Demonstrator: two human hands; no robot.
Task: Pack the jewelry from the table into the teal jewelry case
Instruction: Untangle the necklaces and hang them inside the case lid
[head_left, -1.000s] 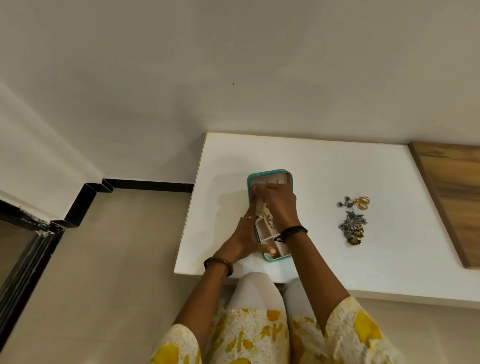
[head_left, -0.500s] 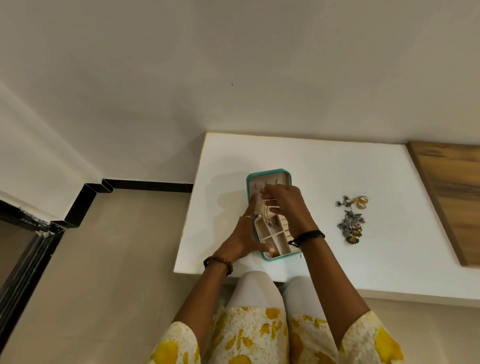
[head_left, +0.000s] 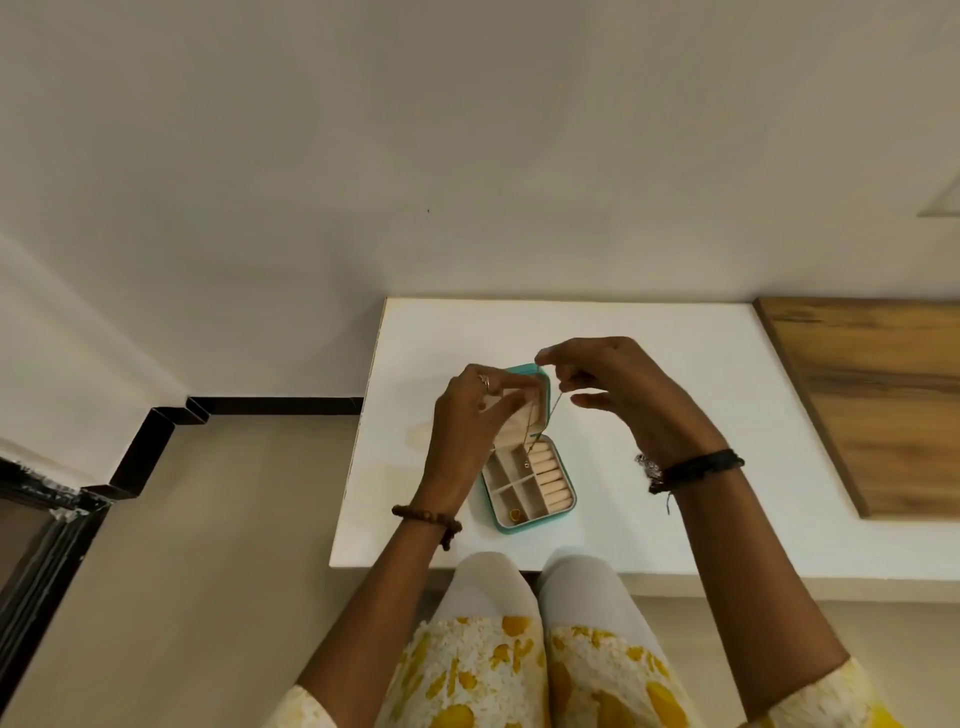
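The teal jewelry case (head_left: 561, 512) lies open on the white table (head_left: 675, 364), its cream compartments and ring rolls showing, a small gold piece (head_left: 515, 514) in the near compartment. A thin chain necklace (head_left: 540, 426) hangs in a V over the case, its pendant low above the tray. My left hand (head_left: 475, 415) pinches one end of the chain in front of the raised lid. My right hand (head_left: 618, 387) pinches the other end, above the lid's right corner. Most of the loose jewelry is hidden behind my right wrist; only a silvery bit (head_left: 645, 464) peeks out.
A wooden board (head_left: 878, 395) lies at the table's right side. A white wall runs right behind the table. To the left is bare floor with a black skirting strip (head_left: 156, 436). My knees sit under the table's front edge.
Both hands have risen from the case and moved apart, lifting the chain so it hangs between them. The view has shifted, so the table and case appear lower in the frame.
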